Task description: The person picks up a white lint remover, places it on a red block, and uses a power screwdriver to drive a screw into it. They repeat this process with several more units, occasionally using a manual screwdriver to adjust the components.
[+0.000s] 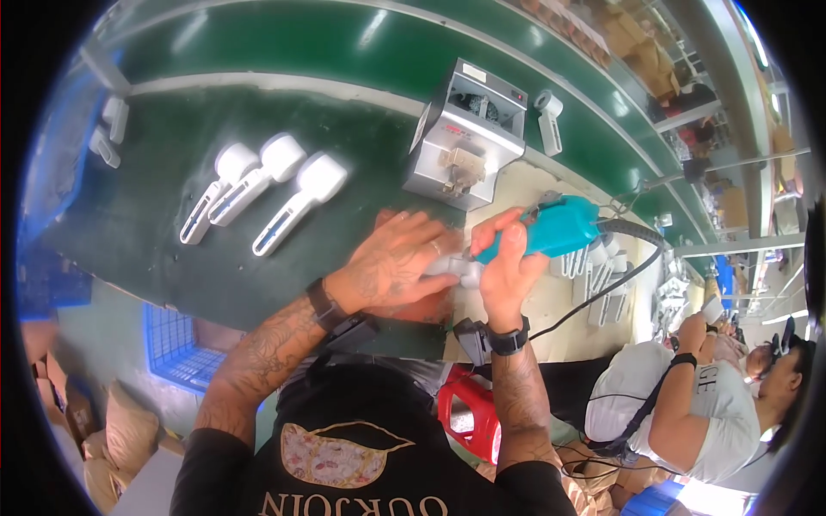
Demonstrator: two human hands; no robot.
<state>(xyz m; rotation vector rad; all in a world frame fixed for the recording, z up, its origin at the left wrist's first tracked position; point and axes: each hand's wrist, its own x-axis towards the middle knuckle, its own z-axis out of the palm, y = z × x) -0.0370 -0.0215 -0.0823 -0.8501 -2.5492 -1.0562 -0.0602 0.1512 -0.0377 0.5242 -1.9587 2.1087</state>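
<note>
My right hand [508,267] is wrapped around a teal electric screwdriver [555,230], which lies on its side with its nose toward the left. Just left of it, my left hand [397,262] grips a white plastic piece [454,268], partly hidden by my fingers and a little blurred. The screwdriver's nose comes close to this piece; its tip is hidden, so contact cannot be made out. Beneath my hands lies a reddish mat [413,311]. Farther left, three white handheld devices with round heads [301,202] lie on the green table [163,159].
A silver screw feeder [469,142] stands beyond my hands, with another white device [549,122] behind it. Several similar devices [602,279] lie to the right. The screwdriver's black cable [615,288] loops there. A co-worker [680,404] sits at right; a red stool [469,413] is below.
</note>
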